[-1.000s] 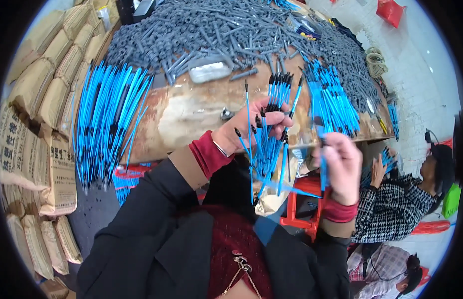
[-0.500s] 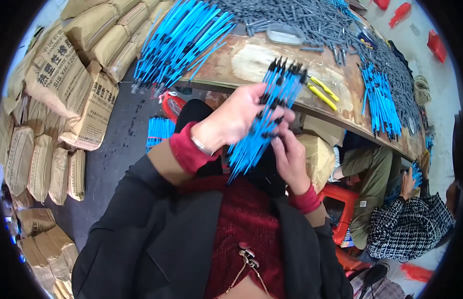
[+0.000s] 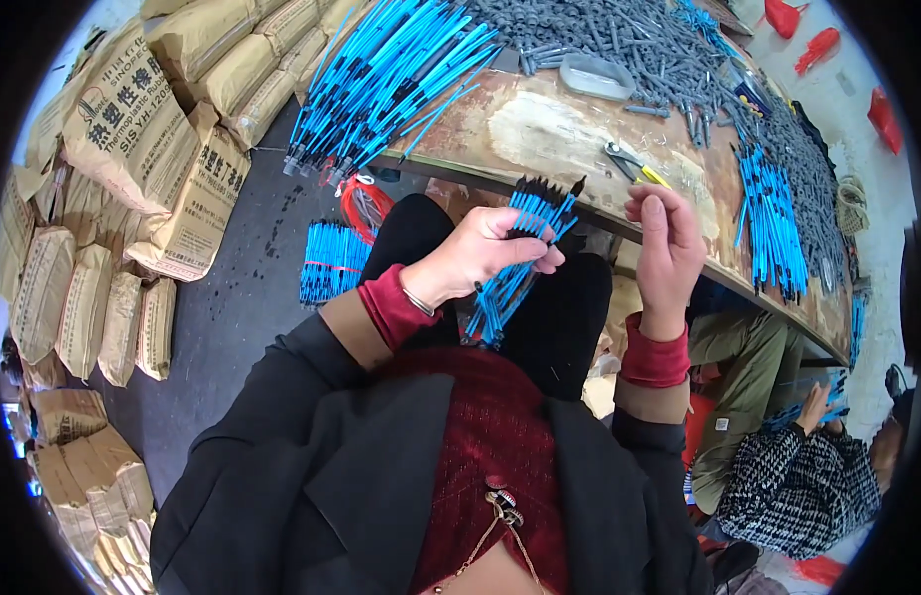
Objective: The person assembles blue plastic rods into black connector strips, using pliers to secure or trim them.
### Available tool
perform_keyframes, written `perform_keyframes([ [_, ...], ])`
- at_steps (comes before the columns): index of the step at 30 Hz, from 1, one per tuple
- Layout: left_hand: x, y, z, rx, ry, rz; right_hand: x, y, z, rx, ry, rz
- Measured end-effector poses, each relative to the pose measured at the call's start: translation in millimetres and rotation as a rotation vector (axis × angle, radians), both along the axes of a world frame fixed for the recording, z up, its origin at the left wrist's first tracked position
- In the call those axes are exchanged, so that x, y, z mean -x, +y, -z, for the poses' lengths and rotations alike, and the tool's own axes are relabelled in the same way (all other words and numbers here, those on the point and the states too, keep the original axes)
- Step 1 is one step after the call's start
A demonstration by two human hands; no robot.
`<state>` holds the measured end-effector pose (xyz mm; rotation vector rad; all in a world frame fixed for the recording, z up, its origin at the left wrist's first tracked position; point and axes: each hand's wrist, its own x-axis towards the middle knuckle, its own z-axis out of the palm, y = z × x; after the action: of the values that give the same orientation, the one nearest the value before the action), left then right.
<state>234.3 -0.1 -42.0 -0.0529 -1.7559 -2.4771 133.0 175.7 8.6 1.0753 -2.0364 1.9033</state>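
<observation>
My left hand (image 3: 495,253) is closed around a bundle of thin blue sticks with black tips (image 3: 542,203), held above my lap with the tips pointing away from me. The lower ends of the bundle show below my fingers. My right hand (image 3: 669,243) is raised at the table's near edge, away from the bundle. Its fingers are loosely curled and the thumb points up, with nothing visible between them. Just beyond its fingertips lie pliers with yellow handles (image 3: 657,177); my fingers cover part of the handles.
On the wooden table (image 3: 480,124) are a pile of blue sticks (image 3: 386,79), grey plastic pieces (image 3: 619,35), a clear tray (image 3: 596,77) and another blue bundle (image 3: 773,228). A tied bundle (image 3: 333,263) lies lower left. Paper sacks (image 3: 133,119) stand left; a co-worker's hand (image 3: 815,407) is at right.
My right hand has left the bundle and moved right and up toward the pliers. My left hand now holds the bundle alone, slightly lower. The view has shifted a little.
</observation>
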Motion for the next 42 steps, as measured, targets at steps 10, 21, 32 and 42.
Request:
perform_keyframes([
  [10, 34, -13, 20, -0.048, 0.041, -0.157, 26, -66, -7, 0.04, 0.111, -0.102],
  [21, 29, -31, 22, -0.176, -0.2, 0.051, 30, -94, 18, -0.228, 0.114, -0.297],
  [32, 45, -30, 8, -0.045, -0.13, -0.082, 37, -84, 17, -0.327, 0.093, -0.102],
  [42, 45, -34, 11, -0.027, -0.191, -0.084, 47, -88, 19, -0.263, 0.129, -0.239],
])
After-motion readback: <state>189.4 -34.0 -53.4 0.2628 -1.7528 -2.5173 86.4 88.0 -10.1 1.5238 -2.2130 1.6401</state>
